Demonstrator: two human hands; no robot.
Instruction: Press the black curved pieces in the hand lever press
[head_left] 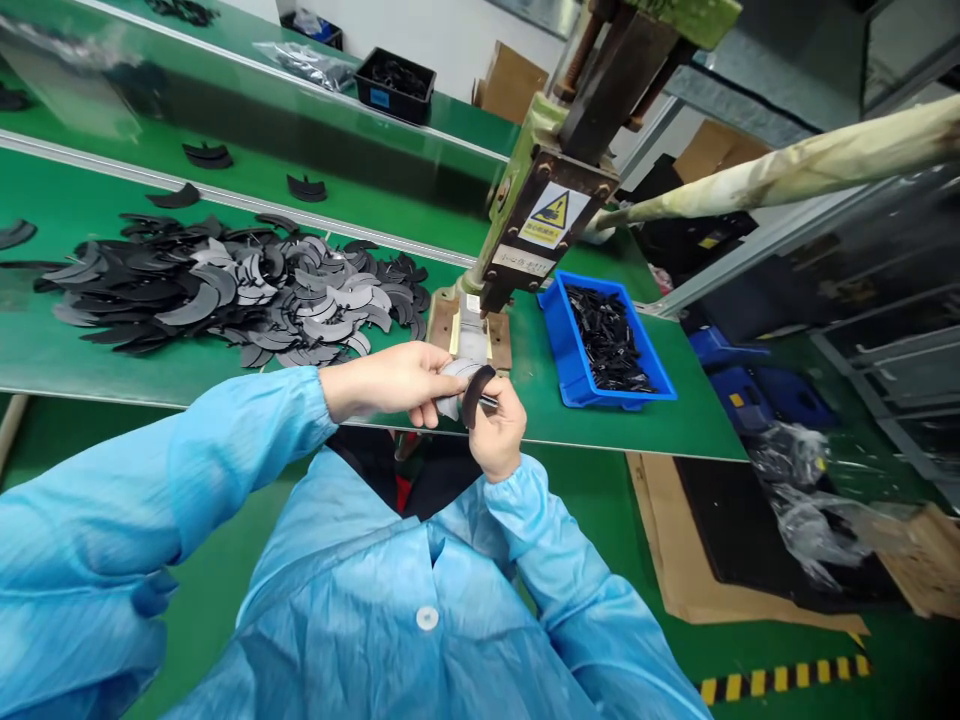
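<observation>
My left hand [394, 385] and my right hand [496, 432] meet at the front edge of the green table [112, 350], just below the small press [536, 225]. Together they hold curved crescent-shaped pieces [469, 388]: grey ones pinched in my left fingers and a black one against my right fingers. A thin dark tool sticks out of my right hand. The press base plate [471, 332] lies directly behind the hands. A large pile of the same black and grey crescent pieces [232, 290] is spread on the table to the left.
A blue bin [559, 345] with small black parts stands right of the press. Loose crescents lie on the belt [247, 175] behind, and a black tray [395, 85] sits farther back. Cardboard [675, 540], plastic bags and blue boxes lie on the floor at right.
</observation>
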